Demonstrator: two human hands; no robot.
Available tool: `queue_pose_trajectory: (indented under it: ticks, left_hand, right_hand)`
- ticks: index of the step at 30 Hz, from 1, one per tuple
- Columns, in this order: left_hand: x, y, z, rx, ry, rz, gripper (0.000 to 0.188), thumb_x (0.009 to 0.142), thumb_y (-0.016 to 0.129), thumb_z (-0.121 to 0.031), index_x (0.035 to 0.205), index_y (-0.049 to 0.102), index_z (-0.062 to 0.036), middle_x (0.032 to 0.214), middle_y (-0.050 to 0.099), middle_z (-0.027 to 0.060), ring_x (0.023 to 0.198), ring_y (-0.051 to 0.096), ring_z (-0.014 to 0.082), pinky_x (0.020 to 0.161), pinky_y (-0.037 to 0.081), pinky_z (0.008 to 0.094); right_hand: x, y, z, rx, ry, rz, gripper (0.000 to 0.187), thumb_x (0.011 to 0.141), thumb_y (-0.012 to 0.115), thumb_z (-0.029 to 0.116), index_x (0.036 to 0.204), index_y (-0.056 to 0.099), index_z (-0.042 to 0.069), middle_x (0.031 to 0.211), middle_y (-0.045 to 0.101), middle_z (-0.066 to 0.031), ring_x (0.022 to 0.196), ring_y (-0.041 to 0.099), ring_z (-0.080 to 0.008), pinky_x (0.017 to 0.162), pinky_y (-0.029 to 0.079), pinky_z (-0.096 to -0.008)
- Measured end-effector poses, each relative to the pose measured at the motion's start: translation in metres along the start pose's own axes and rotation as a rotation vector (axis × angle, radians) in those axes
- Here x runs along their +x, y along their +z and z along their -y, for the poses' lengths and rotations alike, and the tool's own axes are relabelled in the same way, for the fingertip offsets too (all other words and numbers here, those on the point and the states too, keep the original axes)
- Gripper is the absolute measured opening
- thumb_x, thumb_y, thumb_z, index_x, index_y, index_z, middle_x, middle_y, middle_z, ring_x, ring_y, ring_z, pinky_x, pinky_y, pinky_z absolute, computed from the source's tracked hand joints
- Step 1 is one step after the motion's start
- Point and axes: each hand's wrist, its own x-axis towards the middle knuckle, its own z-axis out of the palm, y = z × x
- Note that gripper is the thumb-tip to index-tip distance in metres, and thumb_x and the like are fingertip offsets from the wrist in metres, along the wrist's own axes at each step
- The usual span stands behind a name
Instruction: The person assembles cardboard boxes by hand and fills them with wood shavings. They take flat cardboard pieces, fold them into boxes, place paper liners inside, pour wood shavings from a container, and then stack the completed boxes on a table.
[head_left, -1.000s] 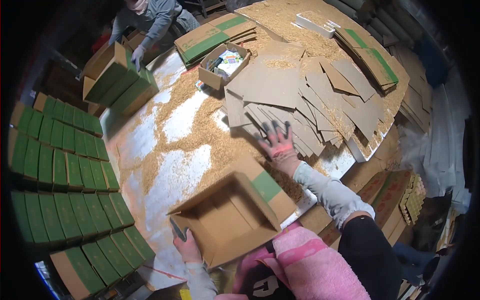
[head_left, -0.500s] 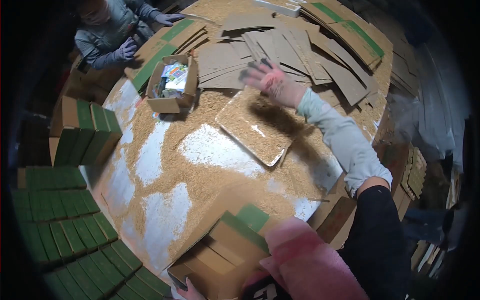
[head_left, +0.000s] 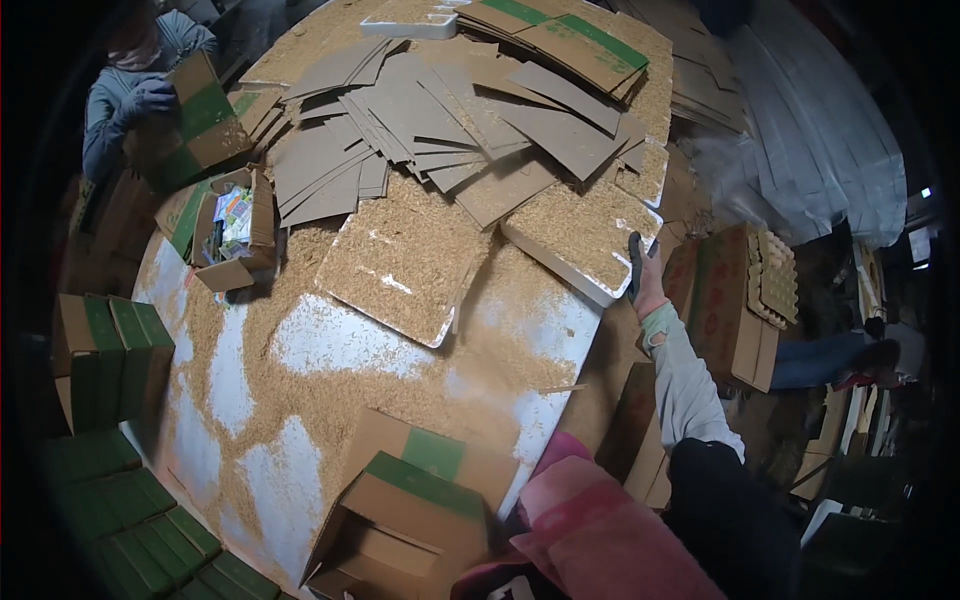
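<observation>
My right hand [head_left: 646,277], in a pale glove with dark fingertips, grips the right side of a white tray [head_left: 603,293] filled with tan chaff-like bits. To its left on the table lies another chaff-filled white tray [head_left: 440,337]. Directly before me stands an open cardboard box [head_left: 420,508] with a green band, its flaps up. My left hand is out of sight. Grey cardboard sheets [head_left: 420,105] lie in an overlapping spread beyond the trays.
Chaff is strewn over the white table [head_left: 290,460]. A small carton of colourful packets [head_left: 235,215] stands at the left. Green-and-brown boxes [head_left: 115,350] line the left edge. Across the table a gloved co-worker [head_left: 140,100] handles a box. Egg trays [head_left: 772,280] sit on a carton at right.
My right hand has moved from above the left tray to the right tray's side. My view has shifted right. The co-worker has lifted a box, and my left hand has left view.
</observation>
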Motion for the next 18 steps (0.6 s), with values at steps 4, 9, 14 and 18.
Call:
queue_pose_trajectory:
  ticks: [4,9,14,18]
  left_hand:
    - [0.008,-0.012,0.028,-0.187,0.031,-0.033,0.049,0.083,0.057,-0.010,0.127,0.036,-0.0039,0.116,0.049,0.0126,0.098,0.050,0.0229,0.080,0.046,0.0344]
    - [-0.009,0.008,-0.009,-0.470,-0.008,0.020,0.043,0.086,0.054,-0.009,0.124,0.038,-0.0003,0.110,0.054,0.0124,0.088,0.056,0.0206,0.076,0.048,0.0306]
    - [0.031,0.043,-0.051,0.008,0.394,0.148,0.037,0.088,0.049,-0.015,0.121,0.048,0.0014,0.107,0.061,0.0187,0.099,0.058,0.0256,0.083,0.044,0.0333]
    - [0.079,0.093,0.027,-0.013,1.069,-0.024,0.043,0.091,0.046,-0.026,0.126,0.044,-0.0031,0.119,0.054,0.0155,0.103,0.054,0.0264,0.090,0.041,0.0353]
  right_hand:
    - [-0.099,0.077,0.055,0.175,0.211,0.196,0.040,0.089,0.053,0.025,0.121,0.044,0.001,0.112,0.056,-0.0113,0.096,0.059,-0.0249,0.084,0.050,-0.0384]
    - [-0.233,0.129,0.121,0.162,0.540,0.446,0.048,0.093,0.045,0.031,0.127,0.040,-0.004,0.119,0.053,-0.0136,0.103,0.056,-0.0215,0.090,0.047,-0.0330]
    - [-0.330,0.240,0.151,-0.063,0.615,0.854,0.048,0.092,0.047,0.035,0.121,0.046,-0.003,0.111,0.058,-0.0115,0.095,0.060,-0.0183,0.081,0.051,-0.0290]
    - [-0.381,0.284,0.081,-0.363,0.220,1.239,0.045,0.092,0.047,0.036,0.116,0.051,-0.002,0.103,0.061,-0.0086,0.089,0.060,-0.0142,0.078,0.049,-0.0270]
